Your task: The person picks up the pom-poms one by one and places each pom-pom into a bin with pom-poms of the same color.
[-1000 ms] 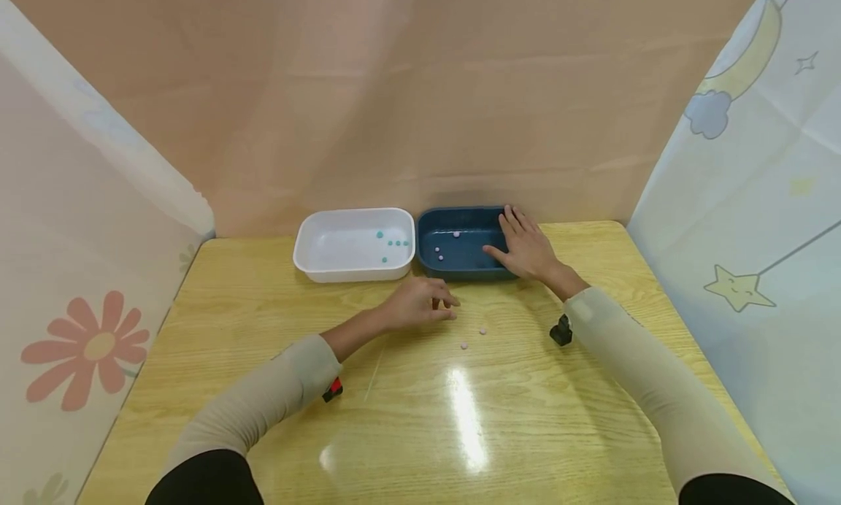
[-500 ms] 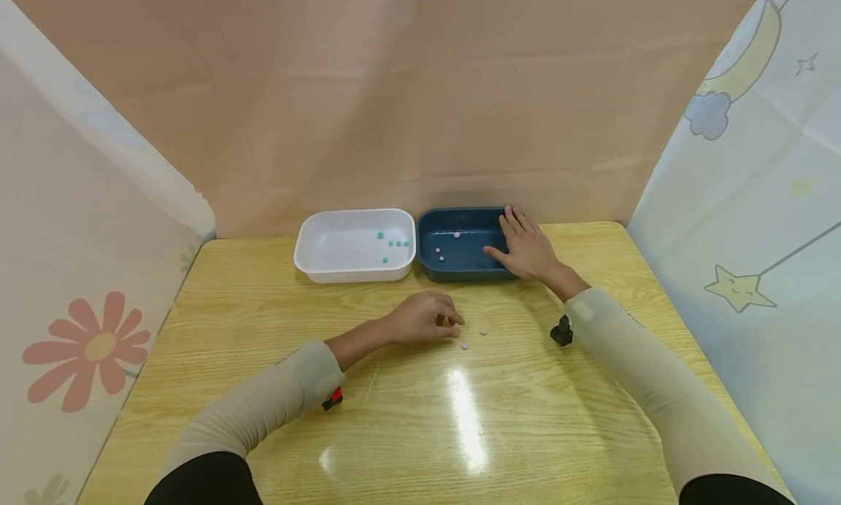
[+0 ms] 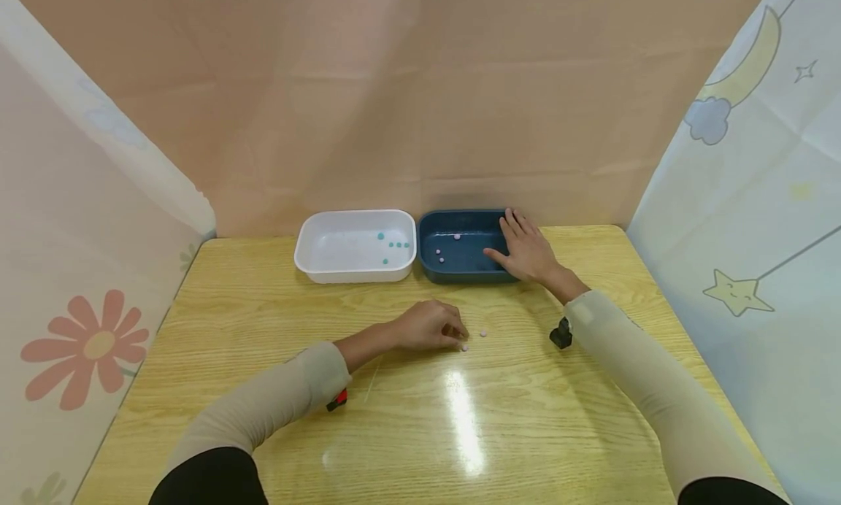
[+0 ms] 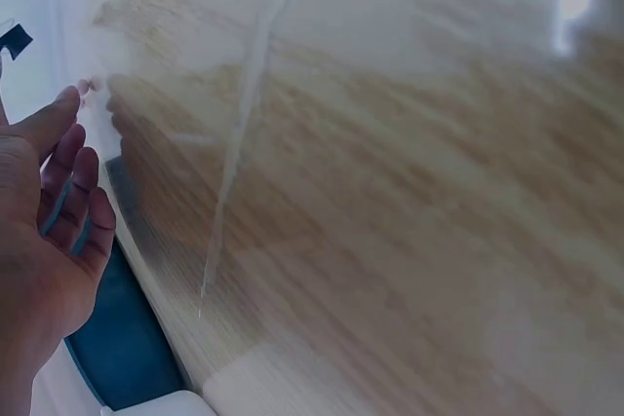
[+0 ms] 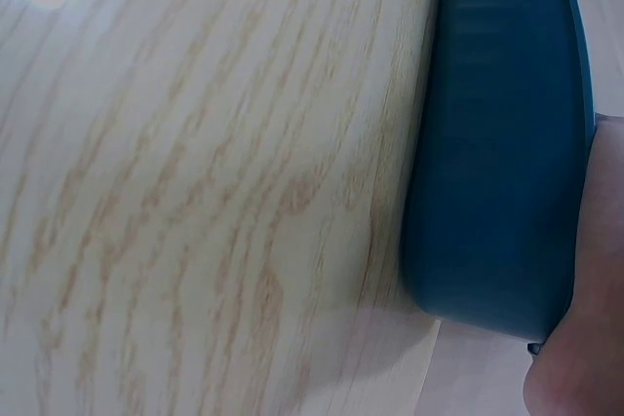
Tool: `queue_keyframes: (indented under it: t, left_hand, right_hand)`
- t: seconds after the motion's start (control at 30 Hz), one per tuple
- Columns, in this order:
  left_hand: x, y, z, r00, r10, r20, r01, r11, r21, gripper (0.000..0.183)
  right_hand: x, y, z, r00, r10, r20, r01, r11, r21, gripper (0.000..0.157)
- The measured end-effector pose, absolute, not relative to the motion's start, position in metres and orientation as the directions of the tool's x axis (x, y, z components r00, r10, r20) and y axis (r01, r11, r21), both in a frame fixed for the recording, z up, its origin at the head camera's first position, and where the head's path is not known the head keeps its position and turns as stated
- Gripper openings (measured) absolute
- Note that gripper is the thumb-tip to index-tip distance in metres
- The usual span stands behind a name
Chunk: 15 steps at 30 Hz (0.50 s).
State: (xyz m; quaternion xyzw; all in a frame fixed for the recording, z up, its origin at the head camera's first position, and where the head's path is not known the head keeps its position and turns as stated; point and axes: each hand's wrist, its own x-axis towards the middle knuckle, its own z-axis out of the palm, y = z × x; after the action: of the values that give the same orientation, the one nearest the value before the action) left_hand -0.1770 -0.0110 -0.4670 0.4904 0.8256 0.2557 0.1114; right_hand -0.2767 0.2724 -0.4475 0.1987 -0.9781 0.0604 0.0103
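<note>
My left hand (image 3: 428,325) is low over the table, its fingers loosely bent and their tips beside a small pink bead (image 3: 465,348). A second pink bead (image 3: 483,333) lies just beyond those fingertips. In the left wrist view, the tiny pink spots at the fingertips are too blurred to show whether one is touched. My right hand (image 3: 528,249) rests with spread, straight fingers on the right end of a dark blue tray (image 3: 460,277). Several pink beads (image 3: 438,252) lie inside that tray. In the right wrist view, only part of the hand shows beside the tray wall.
A white tray (image 3: 355,276) holding several teal beads (image 3: 398,245) stands left of the blue one, the two nearly touching. Both sit at the back edge of the wooden table (image 3: 525,417), against a tan backdrop (image 3: 420,89). Printed cloth panels flank the table.
My left hand has moved toward me and slightly right, from in front of the trays to the loose pink beads. The right hand stays on the blue tray.
</note>
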Motion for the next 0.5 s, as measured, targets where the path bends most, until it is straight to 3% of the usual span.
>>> queue_keyframes:
  t: [0.5]
  left_hand:
    - [-0.1752, -0.0079, -0.4716, -0.478, 0.878, 0.032, 0.739, 0.382, 0.555, 0.017]
  right_hand:
    - [-0.2761, 0.2727, -0.4474, -0.920, -0.389, 0.048, -0.392, 0.913, -0.114, 0.091]
